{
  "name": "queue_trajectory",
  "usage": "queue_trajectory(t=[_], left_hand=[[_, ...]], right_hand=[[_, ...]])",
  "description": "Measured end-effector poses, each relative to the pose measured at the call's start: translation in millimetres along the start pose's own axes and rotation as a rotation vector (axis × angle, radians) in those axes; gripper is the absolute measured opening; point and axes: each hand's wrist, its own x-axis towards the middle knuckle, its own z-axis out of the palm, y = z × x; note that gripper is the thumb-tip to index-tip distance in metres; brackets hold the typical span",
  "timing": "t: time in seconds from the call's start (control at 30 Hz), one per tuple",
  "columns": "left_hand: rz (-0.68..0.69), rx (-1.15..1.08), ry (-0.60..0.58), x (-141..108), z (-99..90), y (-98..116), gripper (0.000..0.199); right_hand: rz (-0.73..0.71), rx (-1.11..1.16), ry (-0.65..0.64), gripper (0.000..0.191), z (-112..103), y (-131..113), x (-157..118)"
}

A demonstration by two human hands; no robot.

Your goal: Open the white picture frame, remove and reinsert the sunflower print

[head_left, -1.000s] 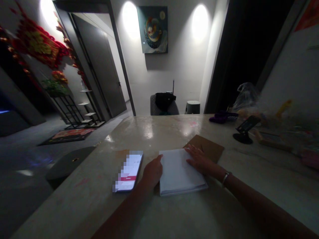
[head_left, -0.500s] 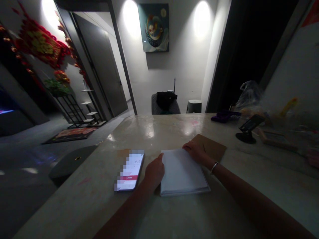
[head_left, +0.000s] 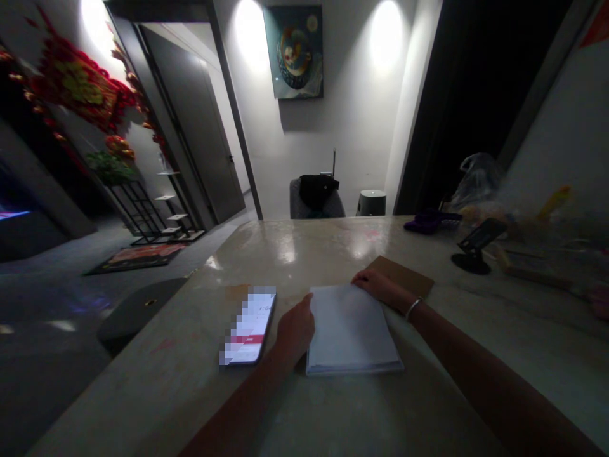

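A stack of white paper [head_left: 349, 330] lies flat on the table in front of me, its layered lower edge facing me. My left hand [head_left: 295, 327] is closed against its left edge, one finger reaching up along the side to the upper left corner. At the upper right corner my right hand [head_left: 375, 284], with a bracelet on the wrist, has its fingers pressed together on the top edge. What lies under the fingertips is hidden. A brown board or cover [head_left: 406, 277] sits partly under my right hand and forearm.
Left of my left hand lies a lit phone [head_left: 250, 330], partly blurred out. A black phone stand [head_left: 476, 251], purple cloth [head_left: 428, 221] and a clear plastic bag [head_left: 478, 181] are on the right side of the marble table [head_left: 304, 254]. A chair [head_left: 316, 197] stands beyond the far edge.
My right hand has shifted slightly right along the top edge of the paper, and its forearm has moved a little. My left hand stays in place.
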Motion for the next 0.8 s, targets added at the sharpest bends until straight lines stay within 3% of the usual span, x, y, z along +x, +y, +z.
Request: queue_trajectory(t=[0.6,0.8], left_hand=[[0.027,-0.11,0.035,-4,5.1,-4,0.039],[0.007,-0.131,0.036,-3,6.3,-5,0.04]], right_hand=[[0.073,0.173,-0.029,0.026,0,10,-9],[0.021,0.115,0.045,0.022,4,4,-11]])
